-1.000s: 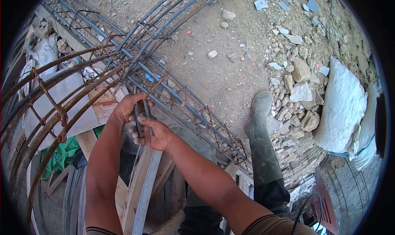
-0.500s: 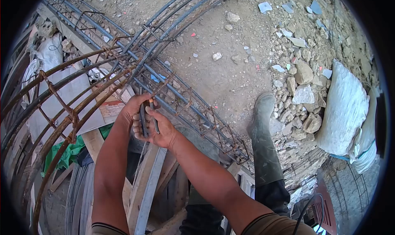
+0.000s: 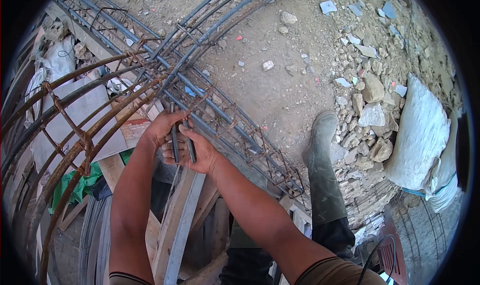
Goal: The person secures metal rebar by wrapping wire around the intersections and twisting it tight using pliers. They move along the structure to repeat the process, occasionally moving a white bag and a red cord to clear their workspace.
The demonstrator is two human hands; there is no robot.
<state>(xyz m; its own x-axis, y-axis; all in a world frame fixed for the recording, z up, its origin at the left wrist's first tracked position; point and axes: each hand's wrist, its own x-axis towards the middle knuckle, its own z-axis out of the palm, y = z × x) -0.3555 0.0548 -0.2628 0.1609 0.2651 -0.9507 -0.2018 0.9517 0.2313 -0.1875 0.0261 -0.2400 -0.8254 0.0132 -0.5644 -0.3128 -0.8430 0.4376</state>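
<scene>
Head view: left hand (image 3: 161, 129) and right hand (image 3: 196, 154) both grasp the dark tool handles (image 3: 174, 146) at the rebar cage (image 3: 235, 127), centre-left. Since one second ago the grip has barely shifted, so work at this joint probably continues.

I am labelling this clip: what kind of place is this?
Most likely an outdoor construction site: long rebar cages lie on bare dirt, stone rubble is heaped beside a white sack, and the left hand and right hand grip a dark tool.
</scene>
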